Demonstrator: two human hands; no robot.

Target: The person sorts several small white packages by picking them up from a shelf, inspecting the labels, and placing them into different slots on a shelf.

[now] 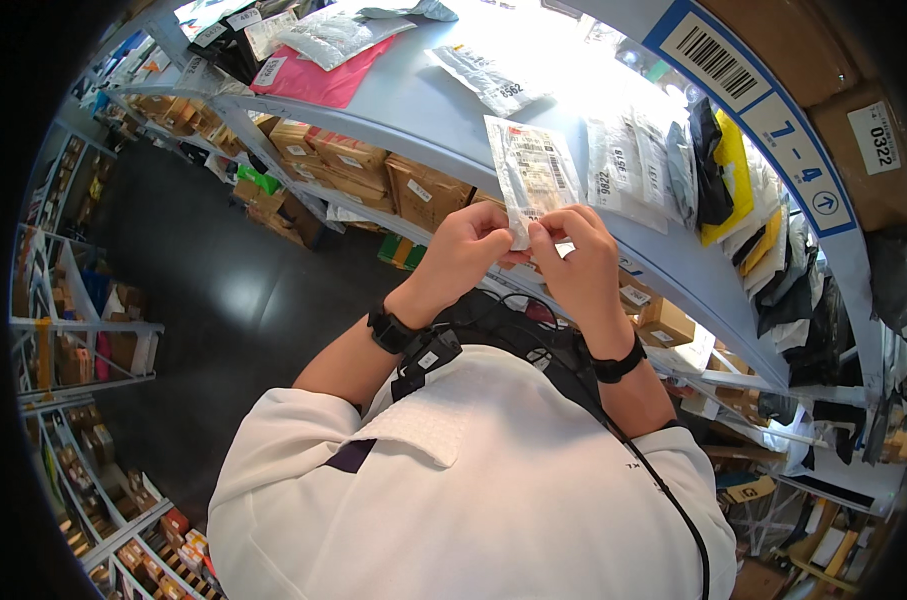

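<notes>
Between my two hands is a white plastic mailer bag (pixel 532 169) with a printed label, its top tilted away from me. My left hand (pixel 472 240) pinches its lower left corner. The fingers and thumb of my right hand (pixel 577 244) grip its lower right edge, and they partly cover the label's bottom. The bag is held over the front edge of a grey metal shelf (pixel 423 120). Just beyond it another white mailer (pixel 491 79) lies flat on that shelf. Right of my right hand, several clear and white mailers (pixel 626 165) stand in a row.
A pink mailer (pixel 326 71) lies under a grey one at the shelf's left. Cardboard boxes (pixel 348 165) fill the level below. Yellow (pixel 732 176) and black mailers stand at right, behind an upright with a blue-and-white sign (pixel 761 112). Dark floor (pixel 198 262) stretches left towards more racks (pixel 85 337).
</notes>
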